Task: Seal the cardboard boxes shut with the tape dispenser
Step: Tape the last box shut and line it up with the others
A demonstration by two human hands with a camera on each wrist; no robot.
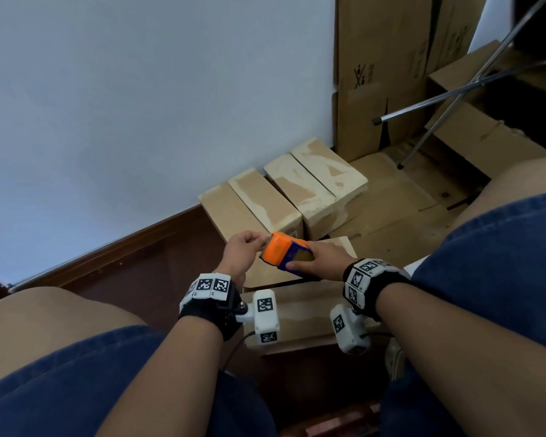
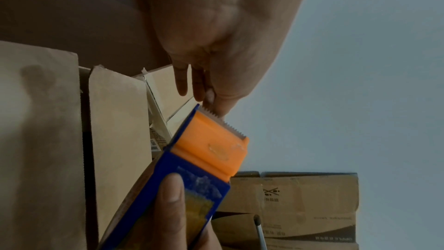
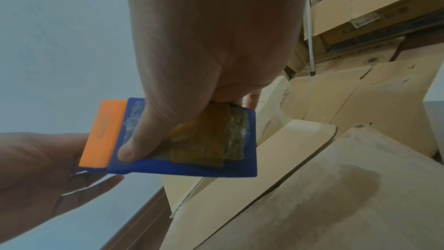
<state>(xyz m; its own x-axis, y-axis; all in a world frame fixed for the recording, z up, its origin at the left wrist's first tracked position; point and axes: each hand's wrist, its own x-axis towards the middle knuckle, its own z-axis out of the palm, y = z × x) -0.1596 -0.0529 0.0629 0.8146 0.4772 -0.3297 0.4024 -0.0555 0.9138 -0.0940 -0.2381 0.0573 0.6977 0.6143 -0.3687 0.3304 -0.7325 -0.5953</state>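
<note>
An orange and blue tape dispenser is held low over a cardboard box between my knees. My right hand grips its blue body, thumb on the side. My left hand pinches at the dispenser's toothed orange end, where the tape end comes out; the clear tape itself is hard to see. One flap of the box shows just behind the dispenser. The box's top seam is mostly hidden by my hands and the wrist cameras.
Several small cardboard boxes stand in a row against the white wall. Tall cartons and metal folding legs fill the back right. Flattened cardboard covers the floor there. My knees flank the box.
</note>
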